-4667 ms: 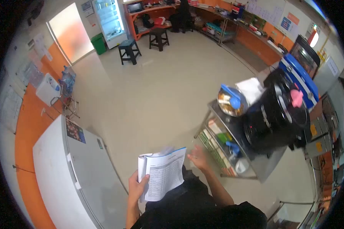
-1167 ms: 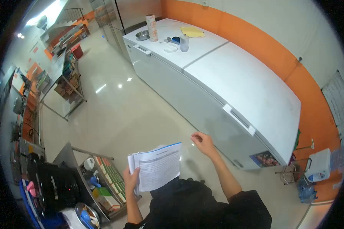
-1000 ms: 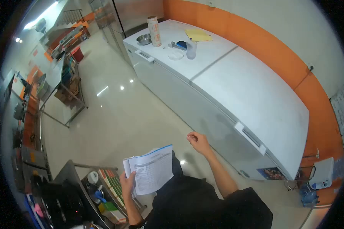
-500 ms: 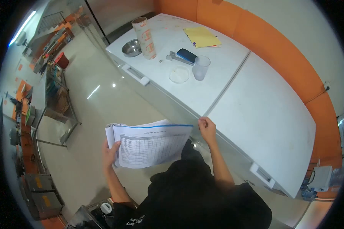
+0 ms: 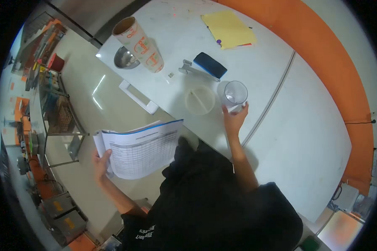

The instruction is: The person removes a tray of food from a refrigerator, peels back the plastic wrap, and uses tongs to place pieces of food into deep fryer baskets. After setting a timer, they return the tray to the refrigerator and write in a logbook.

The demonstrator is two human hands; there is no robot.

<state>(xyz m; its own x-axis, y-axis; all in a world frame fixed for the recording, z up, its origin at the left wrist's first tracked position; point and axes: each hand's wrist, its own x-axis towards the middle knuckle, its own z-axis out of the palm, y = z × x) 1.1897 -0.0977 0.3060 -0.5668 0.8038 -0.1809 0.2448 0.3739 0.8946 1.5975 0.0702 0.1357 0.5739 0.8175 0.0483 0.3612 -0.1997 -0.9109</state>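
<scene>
My left hand [image 5: 101, 162] is closed on the left edge of a stapled-looking stack of printed paper sheets [image 5: 143, 151], thumb on top. The upper page carries a ruled table, and a blue strip runs along its upper edge. My right hand [image 5: 235, 119] grips a clear drinking glass [image 5: 236, 93] near its lower part, thumb on the left and fingers on the right. Left of the glass lies a round translucent lid [image 5: 200, 100]. A dark blue phone-like flat object [image 5: 210, 65] and a grey metal bracket-like piece [image 5: 199, 71] rest just beyond.
The white tabletop [image 5: 299, 138] has a seam across it and a white handle [image 5: 138, 98] at its front edge. A printed cardboard tube [image 5: 140, 46] stands by a metal bowl [image 5: 125, 57]. Yellow paper [image 5: 228, 29] lies toward the back. A metal shelf unit [image 5: 63, 113] stands across the floor.
My right hand has moved from the table's front edge up to the glass and taken hold of it. The sheets in my left hand have shifted left, and the view has moved nearer the table.
</scene>
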